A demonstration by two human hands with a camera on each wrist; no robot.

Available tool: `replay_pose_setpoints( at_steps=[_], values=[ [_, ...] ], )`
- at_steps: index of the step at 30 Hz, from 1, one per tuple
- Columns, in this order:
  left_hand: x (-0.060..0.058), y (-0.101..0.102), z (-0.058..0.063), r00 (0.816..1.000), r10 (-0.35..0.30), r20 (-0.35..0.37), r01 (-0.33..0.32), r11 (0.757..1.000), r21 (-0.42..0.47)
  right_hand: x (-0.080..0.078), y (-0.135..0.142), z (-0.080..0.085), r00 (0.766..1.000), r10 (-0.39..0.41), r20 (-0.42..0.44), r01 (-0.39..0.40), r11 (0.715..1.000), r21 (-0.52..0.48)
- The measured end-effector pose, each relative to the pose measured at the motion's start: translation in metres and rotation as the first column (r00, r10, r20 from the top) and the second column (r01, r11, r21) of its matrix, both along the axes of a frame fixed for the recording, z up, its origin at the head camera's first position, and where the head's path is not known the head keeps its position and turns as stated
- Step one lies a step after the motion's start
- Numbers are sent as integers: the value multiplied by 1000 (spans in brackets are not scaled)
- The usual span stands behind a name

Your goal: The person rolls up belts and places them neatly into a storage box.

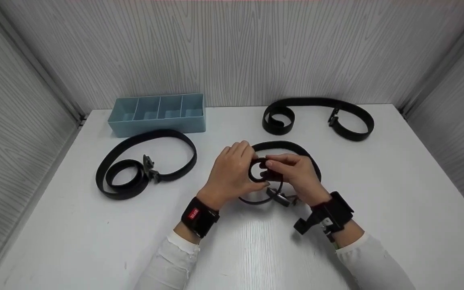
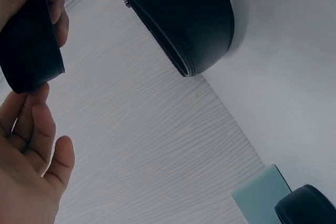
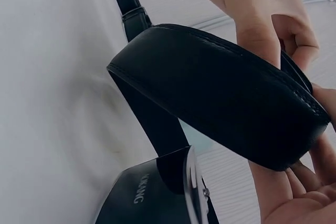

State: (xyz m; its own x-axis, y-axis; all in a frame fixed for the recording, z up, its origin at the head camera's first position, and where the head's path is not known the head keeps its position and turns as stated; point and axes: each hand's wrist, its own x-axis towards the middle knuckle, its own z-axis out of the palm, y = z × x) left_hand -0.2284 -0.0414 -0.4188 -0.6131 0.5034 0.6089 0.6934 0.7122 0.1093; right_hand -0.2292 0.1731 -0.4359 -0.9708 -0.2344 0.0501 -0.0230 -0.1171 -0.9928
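Note:
A black belt (image 1: pixel 286 145) lies at the middle of the table, one end rolled into a small coil lifted between both hands. My left hand (image 1: pixel 232 171) holds the coil from the left, with its thumb against the strap. From the right, my right hand (image 1: pixel 302 177) pinches the coil with thumb and fingers. Below the hands is the belt's metal-edged buckle (image 1: pixel 278 197), whose lettered plate (image 3: pixel 149 195) shows in the right wrist view. A broad loop of the strap (image 3: pixel 210 87) passes between the hands there. Fingers partly hide the coil.
Another black belt (image 1: pixel 111 165), partly coiled with its buckle up, lies on the left. A third belt (image 1: pixel 310 102) lies at the back right, with one end coiled. Behind the left belt stands a blue compartment box (image 1: pixel 159 127). Wood-grain panels (image 1: pixel 232 52) enclose the white table (image 1: pixel 397 201).

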Motion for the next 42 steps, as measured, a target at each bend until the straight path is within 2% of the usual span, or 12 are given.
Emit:
replay_pose_setpoints(
  at_steps=[3,8,12,14,17,23,27,30,35,38,42],
  values=[
    [-1,-1,-1,997,-60,49,59,998,13,-1,1,1,1000,10,2,-10,1000,1],
    [-3,-3,-2,981,-159,110,155,987,48,-5,7,2,1000,24,20,-24,999,29],
    [-3,-3,-3,971,-204,128,195,978,77,-6,12,4,998,35,54,-38,998,47],
    [-3,-2,-4,970,-206,125,197,977,83,-5,12,4,997,36,64,-39,998,48],
    [-3,-1,-4,980,-175,96,169,983,74,-4,9,5,997,24,67,-27,999,36],
    [-2,0,-3,998,-61,17,61,998,16,-1,1,4,997,21,72,-18,999,-38],
    [-3,-1,-2,1000,21,-23,-21,1000,-1,0,-2,3,998,38,56,-35,998,-55],
    [-3,-2,-1,998,56,-29,-56,998,-9,1,-2,3,998,40,41,-38,998,-40],
    [-2,-3,1,1000,19,8,-19,1000,-12,2,-1,4,999,17,35,-16,1000,-21],
    [-2,-5,2,997,-39,64,38,999,12,1,0,4,999,16,40,-15,1000,-19],
    [-2,-6,2,984,-130,122,126,991,44,-1,5,3,998,38,52,-38,999,0]
  ],
)
